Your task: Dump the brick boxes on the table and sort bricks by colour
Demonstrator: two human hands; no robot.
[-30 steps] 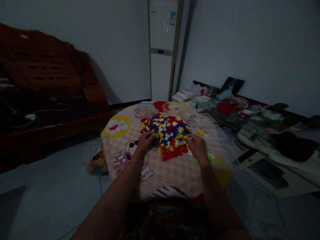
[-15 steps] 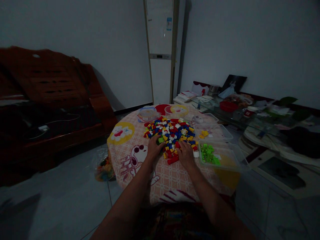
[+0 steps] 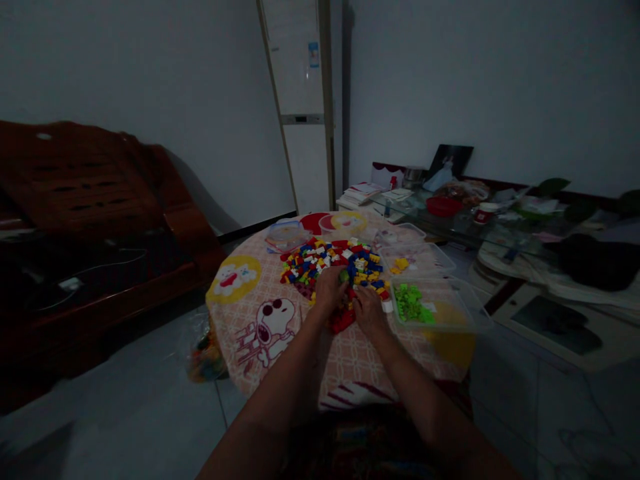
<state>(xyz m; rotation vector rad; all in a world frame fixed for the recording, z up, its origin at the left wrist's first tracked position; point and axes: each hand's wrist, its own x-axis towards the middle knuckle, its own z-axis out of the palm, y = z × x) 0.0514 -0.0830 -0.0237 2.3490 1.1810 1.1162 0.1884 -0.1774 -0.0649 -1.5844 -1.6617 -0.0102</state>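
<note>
A heap of toy building bricks (image 3: 320, 253) in red, blue, yellow and white is spread over the round table. My left hand (image 3: 330, 290) reaches over the front of the heap, its fingers closed on a green brick (image 3: 344, 275). Close beside it, my right hand (image 3: 370, 312) rests at the heap's near right edge, fingers bent and slightly apart, touching the bricks near a red one (image 3: 351, 293). I make out nothing held in that hand. Loose red bricks (image 3: 342, 321) lie between the two wrists.
Right of the heap, a clear plastic box (image 3: 457, 303) holds green bricks (image 3: 413, 303); another behind it (image 3: 433, 257) holds a few yellow bricks (image 3: 401, 265). A patterned cloth (image 3: 275, 320) covers the table. A glass side table (image 3: 460, 230) with clutter stands at the right.
My left hand has moved right, toward my right hand, with the green brick now in its fingers. My right hand stays by the near bricks. The view has turned slightly.
</note>
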